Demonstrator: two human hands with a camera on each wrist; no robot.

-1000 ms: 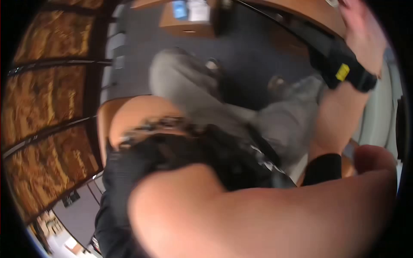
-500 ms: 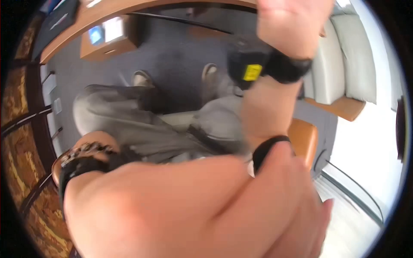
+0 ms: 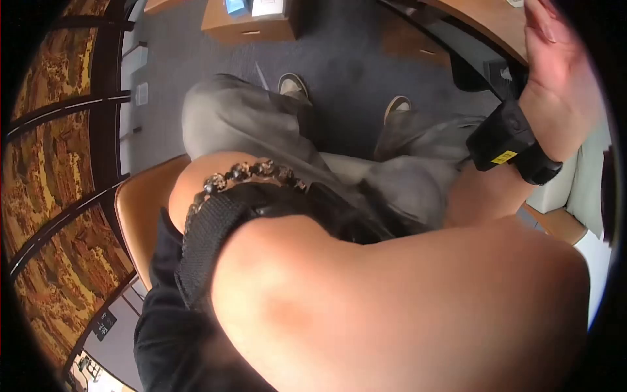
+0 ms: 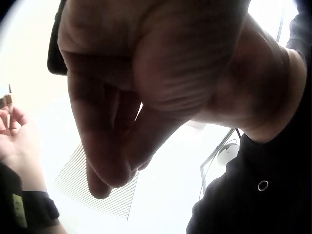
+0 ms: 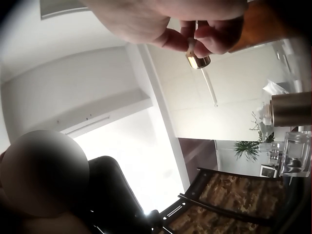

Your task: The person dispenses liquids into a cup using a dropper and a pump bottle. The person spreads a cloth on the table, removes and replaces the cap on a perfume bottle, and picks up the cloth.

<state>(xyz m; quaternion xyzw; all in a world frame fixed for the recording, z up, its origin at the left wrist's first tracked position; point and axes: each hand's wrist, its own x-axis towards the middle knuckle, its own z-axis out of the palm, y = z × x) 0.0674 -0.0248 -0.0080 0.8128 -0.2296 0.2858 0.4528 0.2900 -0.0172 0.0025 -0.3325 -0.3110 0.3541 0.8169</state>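
In the right wrist view my right hand (image 5: 170, 22) pinches a dropper by its gold collar (image 5: 198, 61). The thin glass pipette (image 5: 209, 87) points downward from it. My right hand (image 3: 558, 62) also shows at the upper right of the head view, palm turned up, with a black camera (image 3: 499, 137) on the wrist. Raised close under the head camera, my left hand (image 3: 405, 294) fills the foreground, its fingertips hidden there. The left wrist view shows the left hand (image 4: 131, 97) with fingers loosely gathered, thumb against them, and no object visible between them.
A gold cylinder (image 5: 290, 109) and a clear glass bottle (image 5: 295, 153) stand at the right wrist view's right edge. A cardboard box (image 3: 251, 31) is on the floor ahead. A wooden table (image 3: 483, 23) curves at upper right; patterned panels (image 3: 59, 157) line the left.
The head view swings one way and back, now steadier. Half a second ago my left fingers showed over the right forearm; now their tips are out of sight.
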